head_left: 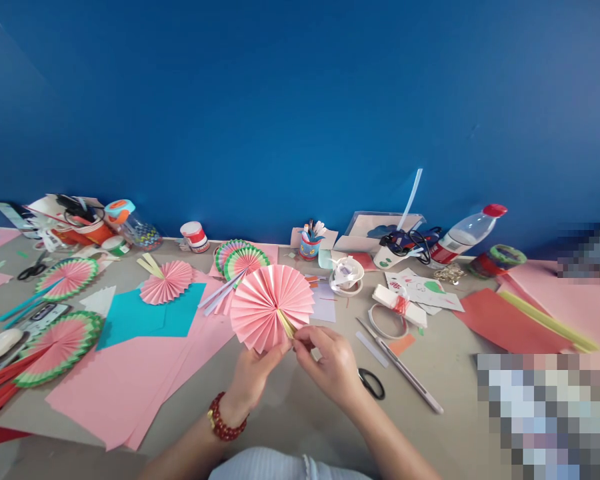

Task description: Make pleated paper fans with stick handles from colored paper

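Observation:
A round pleated pink paper fan [265, 297] is held up in front of me, opened to almost a full circle. Yellow paper strips [286, 324] run from its centre down to my fingers. My left hand [259, 367] grips the fan's lower edge, thumb along the strips. With fingertips pinched together, my right hand [325, 357] holds the lower end of the yellow strips. Red beads circle my left wrist. Another pink fan with yellow strips [166, 281] lies left, partly on teal paper [145, 317].
Pink sheets [110, 380] cover the left front. Green-edged fans [63, 350] lie left. Scissors [371, 383], a utility knife [403, 367] and a tape roll [387, 322] lie right of my hands. A bottle [467, 237] and cups stand by the blue wall.

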A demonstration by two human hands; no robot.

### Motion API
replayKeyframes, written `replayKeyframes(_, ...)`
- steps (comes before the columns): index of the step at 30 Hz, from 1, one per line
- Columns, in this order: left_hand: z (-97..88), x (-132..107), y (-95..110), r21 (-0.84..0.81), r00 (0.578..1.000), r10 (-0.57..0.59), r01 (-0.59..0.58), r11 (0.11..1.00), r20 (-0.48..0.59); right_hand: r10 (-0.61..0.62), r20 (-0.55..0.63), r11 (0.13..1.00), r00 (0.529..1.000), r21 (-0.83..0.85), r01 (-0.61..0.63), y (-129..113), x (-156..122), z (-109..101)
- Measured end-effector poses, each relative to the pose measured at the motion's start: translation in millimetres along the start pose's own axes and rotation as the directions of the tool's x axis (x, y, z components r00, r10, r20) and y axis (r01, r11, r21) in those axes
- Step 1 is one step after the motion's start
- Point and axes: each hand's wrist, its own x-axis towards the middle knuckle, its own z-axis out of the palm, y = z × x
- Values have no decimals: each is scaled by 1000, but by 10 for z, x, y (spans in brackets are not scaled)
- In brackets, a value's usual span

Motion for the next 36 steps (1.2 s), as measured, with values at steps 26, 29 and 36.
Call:
replayKeyframes(26, -16, -24, -15, 23, 997, -41, 40, 999, 64, -7, 88, 1000, 996, -12, 8, -57, 14, -63)
replayKeyframes(29, -31, -16, -37, 40, 998, -24, 21, 999, 64, -30, 64, 998, 998, -49, 33, -33, -2, -37)
replayKeyframes(36, -26, 0, 14, 6, 1000, -22, 22, 1000, -6, -141, 64, 980, 988, -133, 148, 1, 0, -16)
